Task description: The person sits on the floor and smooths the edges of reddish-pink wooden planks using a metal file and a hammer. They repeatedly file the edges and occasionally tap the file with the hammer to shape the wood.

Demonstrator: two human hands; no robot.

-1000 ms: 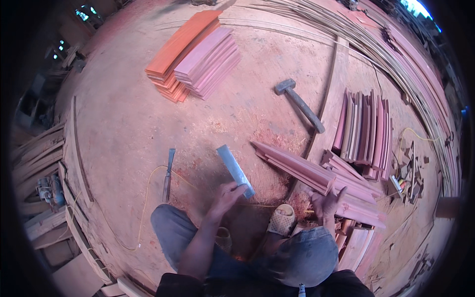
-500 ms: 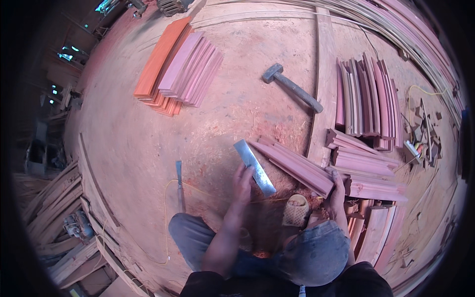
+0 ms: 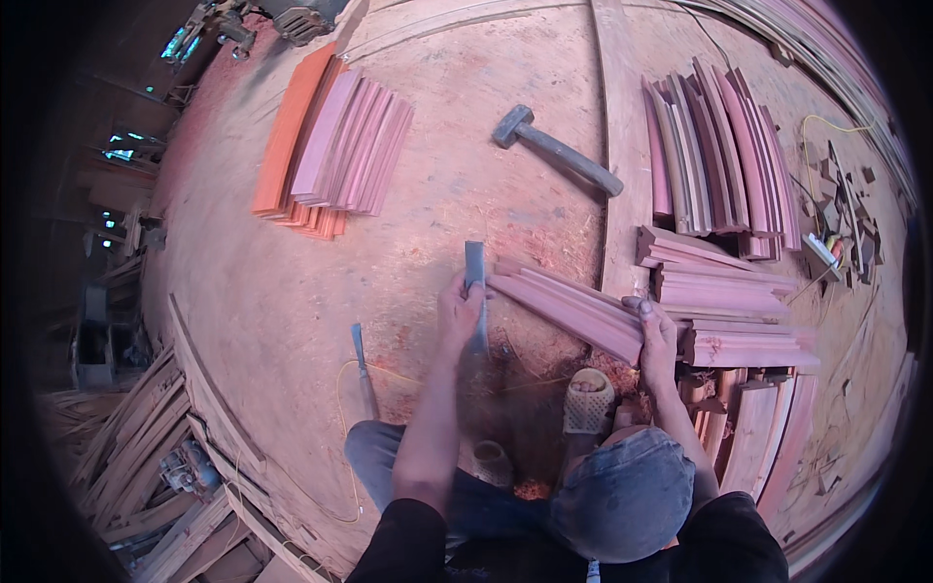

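Observation:
A flat metal bar stands nearly upright in my left hand, whose fingers are closed round its middle. Just to its right slants a reddish grooved wooden moulding, its far end close to the bar. My right hand is closed on the moulding's near end, thumb on top. Whether bar and wood touch, I cannot tell. On the floor left of my left hand lies a chisel. Farther off, a sledge hammer rests with its handle toward the right.
Orange boards and pinkish boards are stacked at the far left. Upright mouldings stand at the right, above piled mouldings. A long plank runs away from me. A yellow cord crosses the floor; scrap wood lies lower left.
My left hand has turned the metal bar from a slant with its broad shiny face showing to nearly upright, and shifted slightly left. The right hand keeps its hold. The whole view has shifted a little.

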